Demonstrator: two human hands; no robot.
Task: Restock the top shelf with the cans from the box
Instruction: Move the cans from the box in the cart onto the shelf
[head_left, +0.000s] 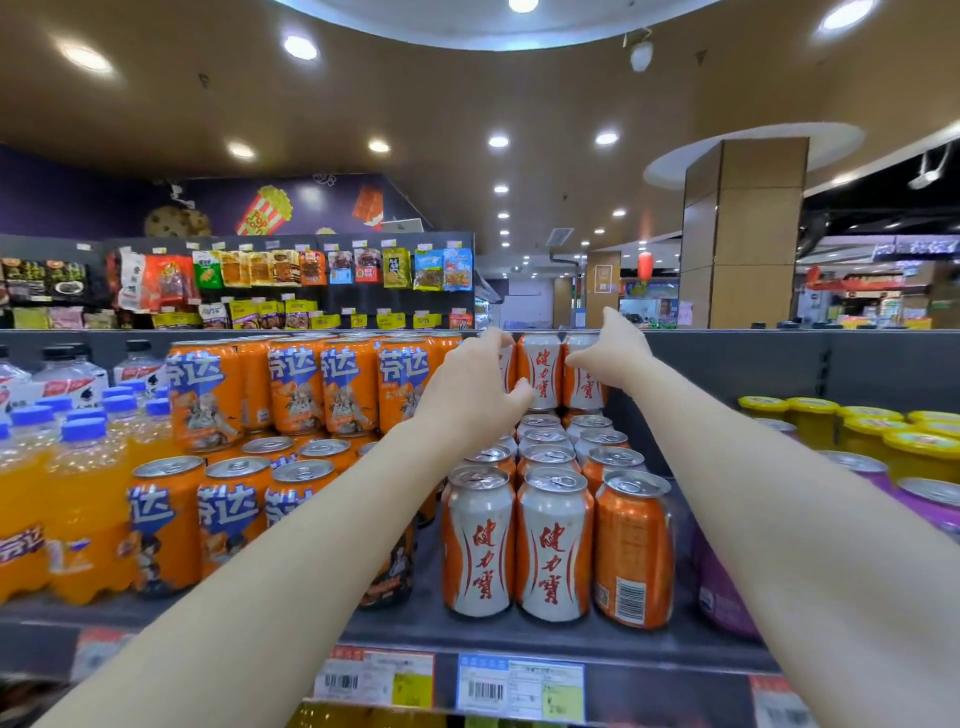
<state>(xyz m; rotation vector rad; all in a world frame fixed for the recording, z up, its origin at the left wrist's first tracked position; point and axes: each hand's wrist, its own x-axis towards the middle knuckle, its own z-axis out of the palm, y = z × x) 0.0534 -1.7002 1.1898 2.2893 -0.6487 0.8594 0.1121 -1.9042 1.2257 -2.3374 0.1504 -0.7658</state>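
Bare forearms fill the foreground, both reaching over the top shelf (415, 634) toward its back, I judge because a second tier there is the only room left for stock. Well left of the grips stand orange soda bottles (78, 509). Closer in are blue-labelled orange cans (296, 389), stacked two layers high, which suggests how this shelf is meant to be filled. The left hand (467, 387) has its fingers curled over the top of the left can (508, 364) and its thumb hooked on the near face. I judge that this from-above hold lets the can be set squarely on the lids beneath. Between the two grips a middle can (540, 369) stands upright and free, close against its neighbours. The right hand (610, 356) wraps the right can (584, 389) with its thumb across the front. Its fingers go behind the can where I cannot see them, and one fingertip is lifted above the rim. Directly under the grips, and running from them toward the camera, the lower cans (553, 545) sit in three tight files, their lids serving as the platform. Right of the grips lie purple cans (727, 587) and, further off, yellow-lidded jars (909, 447), well apart from either hand. No box is in view, so the supply is out of sight.
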